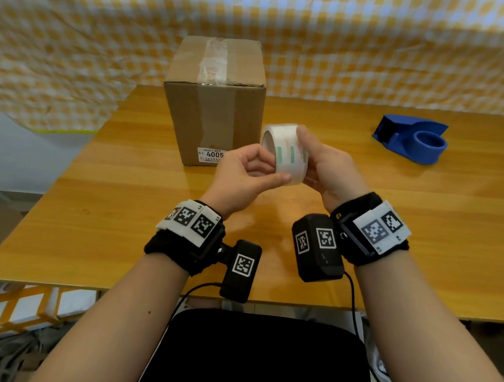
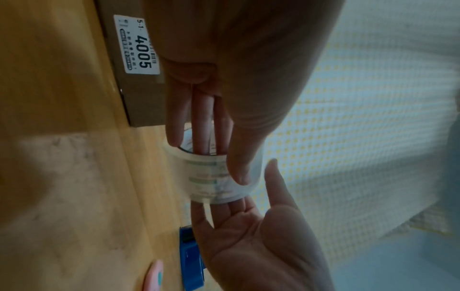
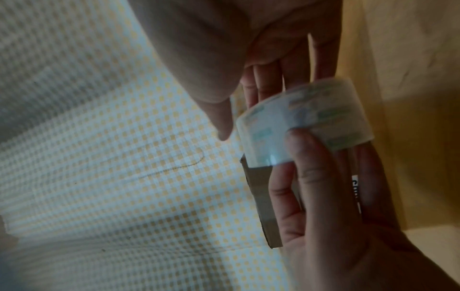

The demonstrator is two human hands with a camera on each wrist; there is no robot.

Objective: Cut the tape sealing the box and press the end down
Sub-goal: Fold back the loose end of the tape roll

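Gripping a clear, green-printed tape roll, both hands, left and right.

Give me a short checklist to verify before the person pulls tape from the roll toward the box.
1. Roll held by both hands: ok; left hand and right hand grip it above the table.
2. Free tape end found: cannot tell.
3. Box upright and near: ok.
4. Box top already taped: ok; a strip runs across it.
5. Dispenser ready: not ok; it lies empty, apart on the right.
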